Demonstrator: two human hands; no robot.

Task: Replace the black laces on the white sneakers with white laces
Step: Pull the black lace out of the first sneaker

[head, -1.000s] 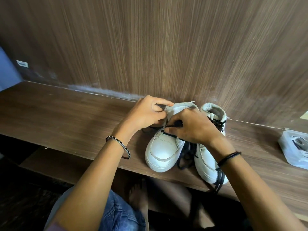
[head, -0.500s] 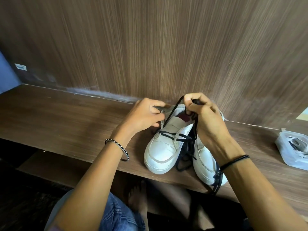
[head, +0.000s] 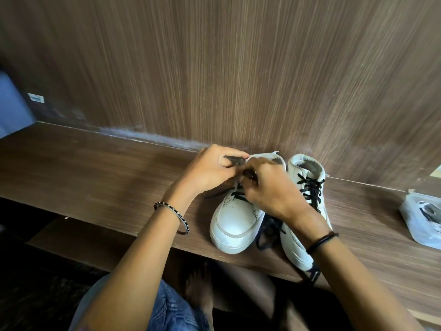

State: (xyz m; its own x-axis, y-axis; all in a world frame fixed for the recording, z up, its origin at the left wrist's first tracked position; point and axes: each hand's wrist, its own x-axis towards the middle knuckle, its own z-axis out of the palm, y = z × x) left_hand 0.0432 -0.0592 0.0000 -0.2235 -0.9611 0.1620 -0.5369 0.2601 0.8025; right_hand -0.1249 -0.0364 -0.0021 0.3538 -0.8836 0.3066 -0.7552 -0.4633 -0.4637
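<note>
Two white sneakers (head: 235, 223) side by side, toes outward — black laces (head: 311, 189) partly undone

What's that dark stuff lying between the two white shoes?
A loose black lace lies tangled on the shelf, filling the gap between the left shoe and the right shoe. The head view shows it.

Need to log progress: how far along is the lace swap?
Done: barely anything; the left sneaker shows black lace only at its low crossings. In hand: the left hand grips its collar, the right hand pinches that lace. Left: the right sneaker, fully black-laced; no white lace is threaded.
</note>
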